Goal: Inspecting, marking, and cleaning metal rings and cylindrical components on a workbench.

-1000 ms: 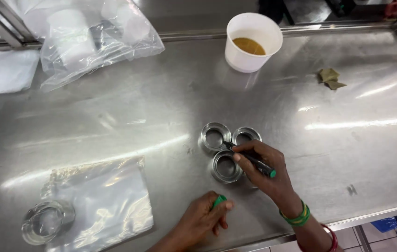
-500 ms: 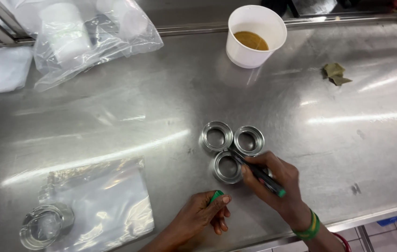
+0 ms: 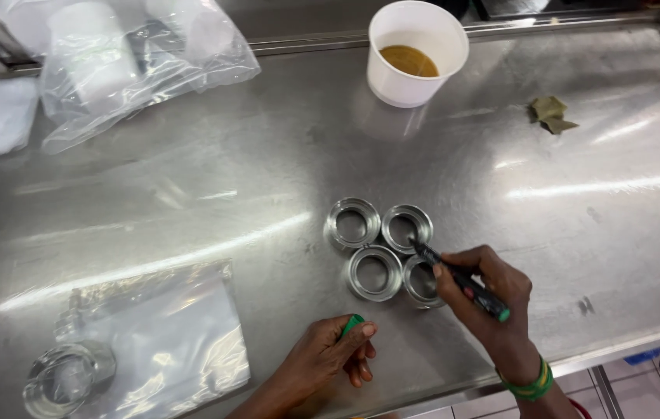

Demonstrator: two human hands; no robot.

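Marker [image 3: 460,279], black w/ green end, sits in your right hand [image 3: 485,299], fingers pinched narrow round the barrel, tip down at the rim of the far-right metal ring [image 3: 407,228]. That ring is 1 of 4 shiny rings clustered 2x2, touching each other, mid steel table [image 3: 268,155], just in front of you. Your left hand [image 3: 322,361] rests on the table near the front edge, fingers curled shut round a green cap [image 3: 352,325]. Left of it: clear plastic bag [image 3: 167,341] lying flat, w/ a clear glass dish [image 3: 66,376] at its left end. Far side: white cup [image 3: 415,50] w/ brownish liquid, crumpled green scrap [image 3: 551,114] to its right, big plastic bag [image 3: 128,58] w/ white items at far left.
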